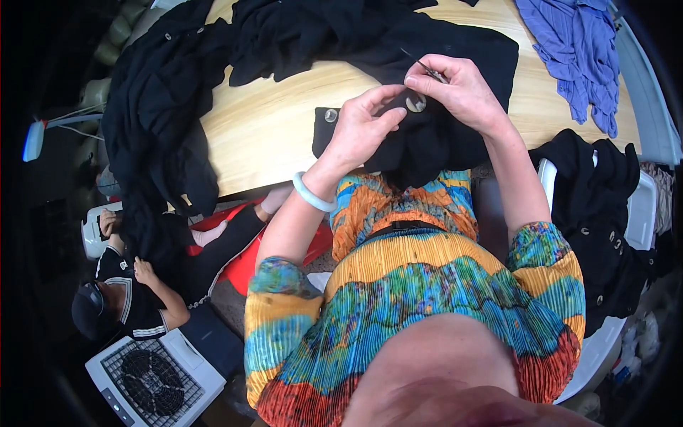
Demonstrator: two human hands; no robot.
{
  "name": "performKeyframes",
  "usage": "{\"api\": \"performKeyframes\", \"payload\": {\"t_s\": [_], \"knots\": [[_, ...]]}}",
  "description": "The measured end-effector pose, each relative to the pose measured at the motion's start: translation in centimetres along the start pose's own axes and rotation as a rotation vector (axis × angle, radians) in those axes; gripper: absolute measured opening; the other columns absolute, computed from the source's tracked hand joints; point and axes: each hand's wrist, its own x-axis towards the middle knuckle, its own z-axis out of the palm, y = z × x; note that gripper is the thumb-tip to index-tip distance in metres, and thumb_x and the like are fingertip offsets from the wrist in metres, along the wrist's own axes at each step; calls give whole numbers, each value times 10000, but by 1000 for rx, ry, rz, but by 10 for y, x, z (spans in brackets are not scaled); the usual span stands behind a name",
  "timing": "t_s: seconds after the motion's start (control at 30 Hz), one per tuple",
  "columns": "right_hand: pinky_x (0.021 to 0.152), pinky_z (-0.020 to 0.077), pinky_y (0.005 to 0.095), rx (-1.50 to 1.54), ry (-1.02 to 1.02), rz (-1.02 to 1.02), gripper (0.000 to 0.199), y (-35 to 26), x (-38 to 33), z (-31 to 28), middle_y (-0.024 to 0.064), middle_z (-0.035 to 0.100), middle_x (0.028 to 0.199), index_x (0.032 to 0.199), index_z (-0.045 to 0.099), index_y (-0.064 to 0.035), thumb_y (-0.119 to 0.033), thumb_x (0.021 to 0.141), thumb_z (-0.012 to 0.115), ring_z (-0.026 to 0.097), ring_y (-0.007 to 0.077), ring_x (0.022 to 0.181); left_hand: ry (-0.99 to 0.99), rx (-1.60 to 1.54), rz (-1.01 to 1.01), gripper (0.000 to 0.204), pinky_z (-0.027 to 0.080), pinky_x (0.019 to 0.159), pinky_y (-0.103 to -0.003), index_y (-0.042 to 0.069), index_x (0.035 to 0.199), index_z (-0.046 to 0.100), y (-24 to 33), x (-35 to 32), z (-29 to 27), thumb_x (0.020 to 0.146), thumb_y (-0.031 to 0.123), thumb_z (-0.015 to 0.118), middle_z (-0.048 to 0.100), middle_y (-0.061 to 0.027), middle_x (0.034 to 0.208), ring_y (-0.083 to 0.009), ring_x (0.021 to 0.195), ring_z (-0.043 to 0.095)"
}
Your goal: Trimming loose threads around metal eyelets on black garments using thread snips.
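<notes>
A black knit garment (421, 151) hangs over the near edge of the table, partly in my lap. My left hand (364, 127) pinches its edge between thumb and fingers. Just beside that thumb is a round, pale-and-dark button (416, 102) on the fabric; a second button (331, 115) lies further left on the same piece. My right hand (461, 91) is closed around small dark thread snips (431, 72), the thin blades pointing up and left. Its thumb and fingertip come together just above the button; whether they also pinch thread is too small to tell.
More black garments (306, 35) cover the wooden table's (263, 114) far and left sides. Purple cloth (573, 53) lies far right. At my right, black buttoned garments (597, 235) drape over a white tub (640, 206). A co-worker (135, 292) handles black cloth at lower left, near a fan (153, 377).
</notes>
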Motion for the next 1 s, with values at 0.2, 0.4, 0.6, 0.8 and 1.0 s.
{"api": "performKeyframes", "payload": {"t_s": [0.2,0.4,0.6,0.8,1.0], "knots": [[561,393,190,200,-120,-43,170,-15,-10,5,3,559,669,824,600,30,-135,786,588,485,46,623,16,-65,49,316,463,631,-201,-16,1079,518,1,5,2,773,30,583,591,-65,932,-90,790,554],[507,387,217,305,-537,-374,118,-45,-41,-21,49,555,629,635,566,18,-51,692,642,513,104,555,117,-307,-73,221,475,586,-198,-5,1020,559,-12,19,-13,819,88,545,592,-42,860,-72,696,541],[629,447,271,-390,94,-160,324,-7,-32,-5,96,597,799,946,570,-20,-226,713,663,581,203,723,82,-545,-140,167,483,636,-249,30,995,538,-15,27,-28,844,93,501,546,-37,916,-110,803,535],[533,365,198,-73,148,-13,378,29,-11,21,-15,456,605,1067,506,-53,-88,718,648,396,46,560,-3,-528,-130,206,470,605,-234,28,1022,505,-3,27,-25,845,132,514,538,-38,905,-107,792,521],[804,364,200,268,328,-82,371,25,2,7,10,541,1023,1069,503,-13,-58,729,646,471,43,860,-12,-280,-201,400,433,514,-194,-6,1116,457,-18,1,-29,803,209,582,543,-40,881,-86,768,515]]}}
